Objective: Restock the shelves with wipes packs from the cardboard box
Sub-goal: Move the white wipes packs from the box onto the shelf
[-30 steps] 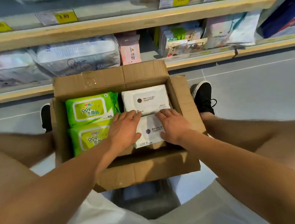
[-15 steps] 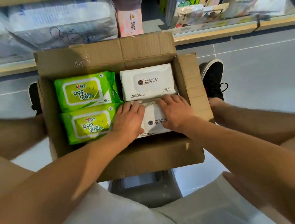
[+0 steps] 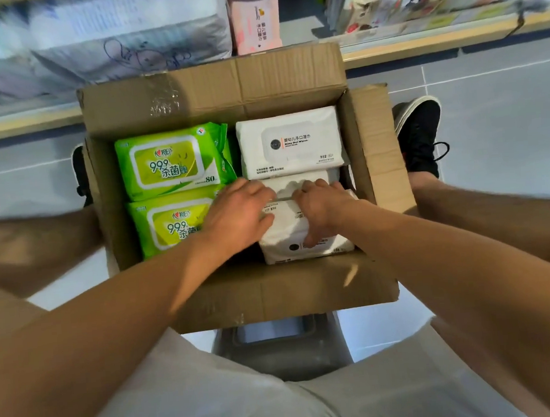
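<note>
An open cardboard box (image 3: 273,290) sits between my knees. Two green wipes packs lie in its left half, one at the far side (image 3: 169,160) and one nearer (image 3: 166,228). A white wipes pack (image 3: 290,143) lies flat at the far right. The near white wipes pack (image 3: 289,236) is tilted up on its far edge, and another white pack shows beneath it. My left hand (image 3: 238,216) and my right hand (image 3: 323,209) both grip this tilted pack, fingers curled over its far edge and my right thumb on its face.
The low shelf (image 3: 418,37) behind the box holds large white bagged packs (image 3: 128,32), a pink pack (image 3: 255,19) and colourful packages at the right. A grey stool (image 3: 278,346) stands under me. Black shoes (image 3: 421,134) flank the box on the grey tiled floor.
The near white pack lay flat under both hands; now its far edge is lifted and the pack tilts toward me. The camera has dipped closer to the box.
</note>
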Motion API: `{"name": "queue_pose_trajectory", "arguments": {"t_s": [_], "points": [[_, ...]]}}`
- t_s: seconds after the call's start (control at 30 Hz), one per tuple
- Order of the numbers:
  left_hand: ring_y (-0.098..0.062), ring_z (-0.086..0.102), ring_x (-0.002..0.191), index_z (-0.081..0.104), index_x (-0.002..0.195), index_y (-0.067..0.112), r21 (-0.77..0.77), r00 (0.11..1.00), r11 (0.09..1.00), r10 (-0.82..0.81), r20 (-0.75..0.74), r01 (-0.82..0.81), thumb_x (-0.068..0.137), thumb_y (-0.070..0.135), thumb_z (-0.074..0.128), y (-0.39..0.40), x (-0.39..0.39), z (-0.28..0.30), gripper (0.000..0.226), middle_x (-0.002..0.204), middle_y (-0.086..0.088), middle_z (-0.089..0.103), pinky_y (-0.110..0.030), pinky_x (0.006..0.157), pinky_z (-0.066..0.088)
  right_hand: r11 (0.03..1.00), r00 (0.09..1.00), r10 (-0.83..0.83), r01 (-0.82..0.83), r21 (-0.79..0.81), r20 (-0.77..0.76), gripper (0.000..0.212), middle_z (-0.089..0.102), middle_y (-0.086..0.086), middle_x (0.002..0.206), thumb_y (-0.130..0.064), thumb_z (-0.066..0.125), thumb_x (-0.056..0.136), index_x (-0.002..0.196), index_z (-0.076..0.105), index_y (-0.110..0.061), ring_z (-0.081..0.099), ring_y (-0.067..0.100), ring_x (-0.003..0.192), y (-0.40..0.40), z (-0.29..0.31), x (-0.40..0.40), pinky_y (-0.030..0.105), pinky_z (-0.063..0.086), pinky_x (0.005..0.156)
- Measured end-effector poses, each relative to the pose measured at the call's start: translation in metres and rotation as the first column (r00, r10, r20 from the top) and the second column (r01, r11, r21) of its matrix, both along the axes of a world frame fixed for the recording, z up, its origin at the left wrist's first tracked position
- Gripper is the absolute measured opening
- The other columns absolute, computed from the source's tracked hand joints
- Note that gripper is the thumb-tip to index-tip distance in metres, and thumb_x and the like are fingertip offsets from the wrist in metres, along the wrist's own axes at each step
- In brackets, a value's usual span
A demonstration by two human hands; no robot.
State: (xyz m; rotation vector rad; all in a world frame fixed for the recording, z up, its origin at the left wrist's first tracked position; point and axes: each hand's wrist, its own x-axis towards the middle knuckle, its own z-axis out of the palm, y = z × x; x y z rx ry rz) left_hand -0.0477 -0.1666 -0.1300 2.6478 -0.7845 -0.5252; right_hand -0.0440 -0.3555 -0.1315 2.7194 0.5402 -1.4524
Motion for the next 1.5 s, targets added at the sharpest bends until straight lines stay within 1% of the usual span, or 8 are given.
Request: {"name": "queue_pose_trajectory", "arguments": {"t_s": [0.27, 0.47, 0.63, 0.8, 0.9, 0.97, 1.03, 1.5], "points": [[-0.033, 0.037, 0.13, 0.042, 0.14, 0.012, 0.075, 0.995, 0.992, 0.094, 0.043, -0.097, 0.078, 0.033, 0.068, -0.019, 0.072, -0.015, 0.071, 0.146, -0.012, 0.039, -0.045, 0.107, 0.036, 0.991, 0.952, 0.054, -0.088, 0.101, 0.302, 0.088, 0.036, 0.005, 0.129, -0.047, 0.076, 0.065, 0.136, 0.033, -0.018, 0.036, 0.028, 0.118, -0.016, 0.018, -0.028, 0.045, 0.037, 0.095], [-0.033, 0.033, 0.129, 0.024, 0.147, 0.014, 0.216, 0.998, 0.975, 0.061, -0.017, -0.056, 0.077, 0.043, 0.067, -0.044, 0.097, -0.015, 0.087, 0.143, -0.01, 0.034, -0.045, 0.11, 0.026, 0.99, 0.846, -0.055, -0.021, 0.136, 0.531, 0.091, 0.051, 0.01, 0.111, -0.047, 0.086, 0.044, 0.117, 0.047, -0.01, 0.046, 0.031, 0.095, -0.029, 0.013, -0.03, 0.045, 0.046, 0.078], [-0.032, 0.044, 0.115, 0.052, 0.123, 0.018, 0.311, 0.99, 0.945, 0.128, -0.056, -0.104, 0.064, 0.053, 0.074, -0.054, 0.104, -0.008, 0.072, 0.119, -0.009, 0.05, -0.042, 0.1, 0.03, 0.993, 0.862, -0.008, -0.053, 0.106, 0.507, 0.08, 0.047, 0.011, 0.122, -0.04, 0.077, 0.064, 0.129, 0.038, -0.013, 0.045, 0.032, 0.106, -0.025, 0.003, -0.033, 0.045, 0.042, 0.091], [-0.029, 0.049, 0.098, 0.047, 0.1, 0.018, 0.081, 0.93, 0.978, 0.207, -0.305, -0.191, 0.048, 0.04, 0.088, -0.059, 0.103, -0.014, 0.07, 0.107, -0.007, 0.047, -0.037, 0.086, 0.043, 0.993, 0.843, -0.006, -0.057, 0.101, 0.537, 0.081, 0.048, 0.011, 0.116, -0.037, 0.077, 0.06, 0.126, 0.036, -0.014, 0.047, 0.031, 0.099, -0.027, -0.004, -0.039, 0.044, 0.043, 0.088], [-0.031, 0.043, 0.123, 0.032, 0.136, 0.025, 0.204, 0.91, 0.977, 0.143, -0.389, -0.067, 0.047, 0.044, 0.088, -0.063, 0.108, -0.012, 0.106, 0.134, -0.011, 0.046, -0.043, 0.101, 0.038, 0.99, 0.827, -0.023, -0.058, 0.126, 0.562, 0.083, 0.049, 0.009, 0.114, -0.037, 0.079, 0.059, 0.127, 0.037, -0.015, 0.048, 0.03, 0.099, -0.028, -0.008, -0.041, 0.044, 0.043, 0.089], [-0.032, 0.034, 0.134, 0.021, 0.147, 0.027, 0.309, 0.919, 0.951, 0.117, -0.376, 0.005, 0.045, 0.052, 0.086, -0.065, 0.108, -0.009, 0.123, 0.145, -0.008, 0.04, -0.048, 0.105, 0.034, 0.988, 0.834, -0.012, -0.075, 0.134, 0.552, 0.085, 0.05, 0.008, 0.117, -0.035, 0.079, 0.06, 0.13, 0.034, -0.017, 0.049, 0.03, 0.103, -0.028, -0.011, -0.044, 0.044, 0.041, 0.093], [-0.032, 0.039, 0.128, 0.032, 0.141, 0.025, 0.318, 0.925, 0.948, 0.115, -0.362, 0.006, 0.038, 0.056, 0.082, -0.068, 0.106, -0.006, 0.118, 0.136, -0.006, 0.048, -0.048, 0.1, 0.038, 0.987, 0.854, 0.008, -0.089, 0.131, 0.521, 0.087, 0.051, 0.007, 0.124, -0.033, 0.078, 0.064, 0.135, 0.03, -0.021, 0.049, 0.031, 0.111, -0.029, -0.011, -0.045, 0.045, 0.038, 0.098], [-0.031, 0.05, 0.114, 0.04, 0.133, 0.024, 0.077, 0.942, 0.939, 0.335, 0.027, -0.336, 0.044, 0.04, 0.088, -0.011, 0.102, 0.104, 0.103, 0.123, -0.009, 0.051, -0.048, 0.093, 0.044, 0.97, 0.821, -0.202, 0.095, 0.222, 0.533, 0.099, 0.043, 0.004, 0.135, -0.052, 0.072, 0.072, 0.15, 0.014, -0.03, 0.039, 0.031, 0.12, -0.019, 0.077, -0.043, 0.045, 0.03, 0.103]]}}
